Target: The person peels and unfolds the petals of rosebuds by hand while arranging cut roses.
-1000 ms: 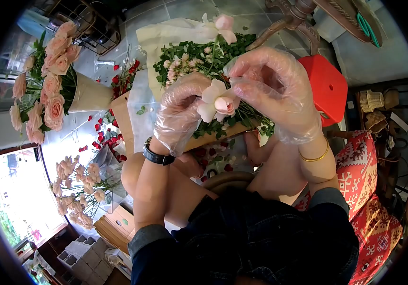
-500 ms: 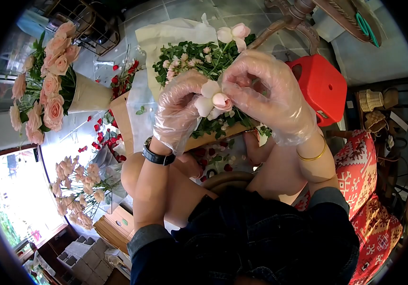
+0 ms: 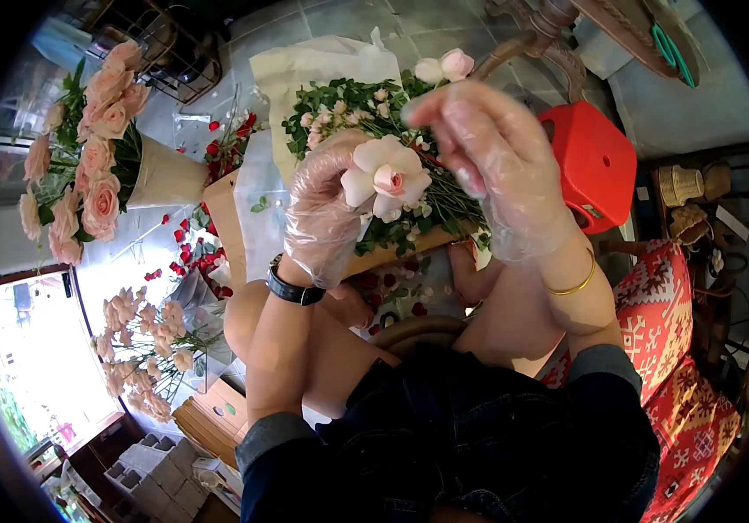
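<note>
A pale pink rose [image 3: 388,179] with its outer petals spread wide faces me. My left hand [image 3: 324,205], in a clear plastic glove, is closed around it from the left side. Also gloved, my right hand [image 3: 507,174] is raised to the right of the rose, apart from it. Its fingers are partly stretched and apart, smeared by motion at the tips, and I see nothing in them. Beneath both hands lies a bunch of small pink flowers with green leaves [image 3: 331,109] on pale wrapping paper [image 3: 326,59]. Two pale rose heads [image 3: 455,64] rest at its far end.
A light bucket [image 3: 165,174] of pink roses [image 3: 100,205] stands at left, with more peach roses [image 3: 165,327] below. Red petals [image 3: 187,253] litter the tiled floor. At right are a red plastic stool [image 3: 597,166] and a patterned red cushion [image 3: 662,301]. Wooden table legs [image 3: 544,39] stand behind.
My right hand has come off the rose and moved slightly right, fingers opening. The rose, still in my left hand, now shows more widely spread petals.
</note>
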Motion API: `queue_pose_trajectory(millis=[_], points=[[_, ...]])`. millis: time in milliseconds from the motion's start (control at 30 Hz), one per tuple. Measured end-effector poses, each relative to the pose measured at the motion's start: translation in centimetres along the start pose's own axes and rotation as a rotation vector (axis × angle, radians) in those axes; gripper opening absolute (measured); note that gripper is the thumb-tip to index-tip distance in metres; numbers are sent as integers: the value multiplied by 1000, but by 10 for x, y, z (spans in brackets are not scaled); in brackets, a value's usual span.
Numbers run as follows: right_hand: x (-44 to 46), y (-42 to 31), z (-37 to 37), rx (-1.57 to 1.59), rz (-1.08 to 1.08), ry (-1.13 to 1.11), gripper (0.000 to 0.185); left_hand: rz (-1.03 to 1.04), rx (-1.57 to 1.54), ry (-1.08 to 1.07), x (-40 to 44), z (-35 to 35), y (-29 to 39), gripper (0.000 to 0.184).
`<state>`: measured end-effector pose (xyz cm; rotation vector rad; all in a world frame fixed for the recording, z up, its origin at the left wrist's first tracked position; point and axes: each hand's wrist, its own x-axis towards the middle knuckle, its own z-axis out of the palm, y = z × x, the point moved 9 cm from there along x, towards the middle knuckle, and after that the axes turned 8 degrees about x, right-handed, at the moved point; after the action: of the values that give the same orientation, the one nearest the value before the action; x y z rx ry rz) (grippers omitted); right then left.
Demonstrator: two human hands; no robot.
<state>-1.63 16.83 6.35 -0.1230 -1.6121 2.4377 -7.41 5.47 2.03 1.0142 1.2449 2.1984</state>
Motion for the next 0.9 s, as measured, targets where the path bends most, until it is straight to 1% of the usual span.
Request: queue_pose_trajectory(millis=[33, 67, 100, 167, 200, 233, 267, 300, 367, 500, 567, 633, 667, 767, 833, 900], points=[[-2, -24, -4, -117, -305, 80, 24, -32, 31, 56, 0, -3, -2, 31], [-6, -33, -4, -240, -347, 79, 19, -65, 60, 113, -1, -6, -3, 30], [-7, -34, -7, -242, -348, 76, 19, -62, 61, 115, -1, -2, -1, 30], [-21, -53, 17, -771, -657, -51, 20, -179, -24, 222, -2, -5, -7, 23], [-20, -49, 19, -777, -547, -41, 27, -177, -23, 224, -2, -5, -7, 23], [-18, -47, 20, -777, -547, -43, 27, -159, 50, 235, 0, -6, -5, 22], [-18, -46, 22, -817, -605, -39, 29, -142, 122, 246, 1, -8, -3, 21], [-18, -45, 22, -832, -625, -27, 30, -143, 122, 247, 1, -9, -6, 21], [-18, -43, 22, -863, -664, -3, 32, -65, 155, 205, 2, -9, -5, 22], [-20, -41, 29, -915, -699, -54, 34, -105, 179, 173, 2, -7, -6, 23], [-19, -41, 30, -929, -715, -68, 34, -95, 126, 188, 2, -7, -6, 23], [-24, -46, 35, -954, -824, -85, 35, -105, 76, 199, 2, -5, -6, 22], [-24, -46, 35, -954, -824, -87, 35, -115, 26, 208, 1, -5, -7, 21], [-24, -47, 31, -930, -772, -59, 35, -144, 46, 170, 3, -3, -8, 22], [-22, -45, 32, -945, -670, -85, 38, -116, 58, 167, 3, -4, -7, 22], [-23, -46, 34, -968, -711, -94, 38, -88, 71, 165, 3, -4, -6, 22]])
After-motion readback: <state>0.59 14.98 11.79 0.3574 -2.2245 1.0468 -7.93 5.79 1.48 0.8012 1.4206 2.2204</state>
